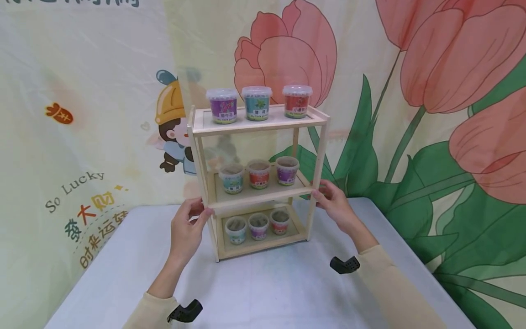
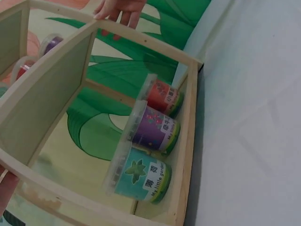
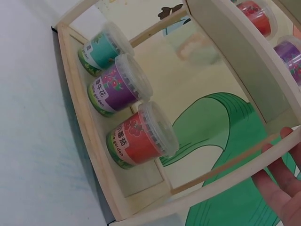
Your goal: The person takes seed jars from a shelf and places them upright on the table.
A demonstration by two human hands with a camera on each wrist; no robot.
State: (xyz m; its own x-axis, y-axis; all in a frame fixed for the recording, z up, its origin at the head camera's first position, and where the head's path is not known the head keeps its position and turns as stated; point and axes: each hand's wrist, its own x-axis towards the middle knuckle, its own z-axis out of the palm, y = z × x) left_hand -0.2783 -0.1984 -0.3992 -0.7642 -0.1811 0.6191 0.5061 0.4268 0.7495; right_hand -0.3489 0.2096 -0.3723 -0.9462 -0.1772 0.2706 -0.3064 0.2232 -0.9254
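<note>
A three-tier wooden shelf rack (image 1: pixel 263 198) stands on the table, turned slightly at an angle. My left hand (image 1: pixel 185 233) pinches its left side at the middle shelf, thumb at the front post. At about the same height, my right hand (image 1: pixel 339 208) grips the right side, with fingers around the post. On top sit a purple cup (image 1: pixel 222 107), a teal cup (image 1: pixel 257 104) and a red cup (image 1: pixel 297 102), all lidded. The middle shelf carries teal, red and purple cups. Along the bottom, a teal cup (image 2: pixel 143 176), a purple cup (image 2: pixel 155 131) and a red cup (image 2: pixel 164 96) stand in a row.
A white cloth covers the table (image 1: pixel 263 292) beneath the rack. Close behind hangs a backdrop (image 1: pixel 123 114) printed with tulips and a cartoon figure. Black wrist devices (image 1: pixel 186 311) sit at both sleeve cuffs.
</note>
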